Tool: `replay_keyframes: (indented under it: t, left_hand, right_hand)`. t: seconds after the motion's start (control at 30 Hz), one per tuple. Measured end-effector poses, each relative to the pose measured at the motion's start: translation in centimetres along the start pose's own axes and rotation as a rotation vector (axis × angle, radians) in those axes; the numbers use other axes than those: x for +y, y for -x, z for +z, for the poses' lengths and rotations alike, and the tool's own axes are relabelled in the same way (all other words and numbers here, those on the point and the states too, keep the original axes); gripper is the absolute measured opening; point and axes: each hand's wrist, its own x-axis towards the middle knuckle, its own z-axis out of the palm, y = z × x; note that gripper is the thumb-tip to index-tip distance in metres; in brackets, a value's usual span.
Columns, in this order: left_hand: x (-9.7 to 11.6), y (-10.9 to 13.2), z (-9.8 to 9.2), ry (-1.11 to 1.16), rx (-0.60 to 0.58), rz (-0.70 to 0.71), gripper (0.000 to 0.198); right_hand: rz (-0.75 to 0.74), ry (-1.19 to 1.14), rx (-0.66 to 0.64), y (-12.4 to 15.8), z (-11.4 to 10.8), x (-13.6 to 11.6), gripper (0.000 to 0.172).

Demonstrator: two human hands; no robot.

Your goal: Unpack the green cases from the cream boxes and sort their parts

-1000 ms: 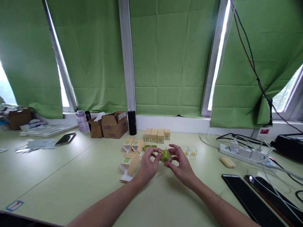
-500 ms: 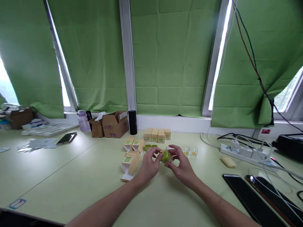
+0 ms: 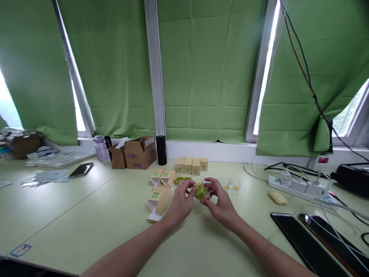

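Both hands meet above the desk (image 3: 86,215): the left hand (image 3: 180,202) and the right hand (image 3: 220,202) pinch one small green object (image 3: 201,191) between their fingertips, just in front of the open beige cartons (image 3: 159,198). The fingers cover most of it, so its shape is hard to tell. The phones (image 3: 305,242) at the right are cut off by the edge.

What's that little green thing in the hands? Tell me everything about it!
The little green thing is small, rounded and yellow-green, with a smooth, shiny look like plastic. A thin tan loop sits at its upper left edge. It is held over the table, pinched between the fingertips of the left hand and the right hand. Finer details are too small to tell.
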Motion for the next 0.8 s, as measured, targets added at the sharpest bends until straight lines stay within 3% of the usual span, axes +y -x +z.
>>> replay_keyframes:
  t: [0.23, 0.5, 0.67, 0.8]
  left_hand:
    - [-0.1, -0.7, -0.2, 0.123, 0.006, -0.022, 0.024]
    - [-0.2, -1.1, -0.1, 0.378, 0.075, -0.193, 0.032]
    - [-0.2, -1.1, -0.3, 0.523, 0.128, -0.305, 0.031]
    - [-0.4, -1.1, -0.4, 0.585, 0.149, -0.359, 0.027]
  right_hand:
    - [-0.008, -0.021, 0.027, -0.3, -0.5, 1.1, 0.057]
    - [-0.118, 0.052, 0.066, -0.1, -0.8, 0.5, 0.056]
    - [-0.250, 0.148, 0.072, -0.2, -1.1, 0.5, 0.045]
    - [-0.336, 0.258, 0.097, -0.7, -2.1, 0.4, 0.020]
